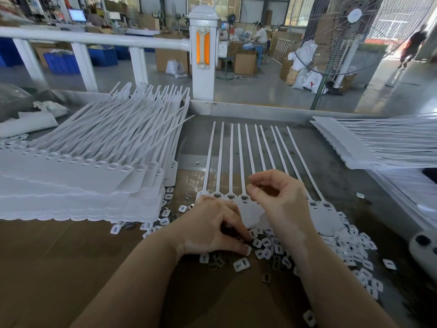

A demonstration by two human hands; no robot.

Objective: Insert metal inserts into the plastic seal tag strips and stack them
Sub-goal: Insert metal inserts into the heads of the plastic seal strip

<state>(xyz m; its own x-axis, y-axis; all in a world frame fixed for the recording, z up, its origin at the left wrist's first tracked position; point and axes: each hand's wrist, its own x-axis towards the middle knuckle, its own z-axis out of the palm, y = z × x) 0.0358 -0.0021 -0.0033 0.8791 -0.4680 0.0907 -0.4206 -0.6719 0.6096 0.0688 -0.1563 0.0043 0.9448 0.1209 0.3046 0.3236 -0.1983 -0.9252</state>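
Observation:
A white seal tag strip with several long tails lies flat at the middle of the table, tails pointing away from me. Its tag ends are partly hidden under both hands. My left hand rests on the near tag edge, fingertips curled down into the pile of small white and dark inserts. My right hand hovers just above the strip's sockets with fingers curled and thumb near forefinger; whether it pinches an insert is hidden. A tall stack of strips stands at the left.
A second stack of strips lies at the right. Loose inserts spread over the brown cardboard toward the right edge. A metal table rim and white railing post bound the far side. A standing fan is behind.

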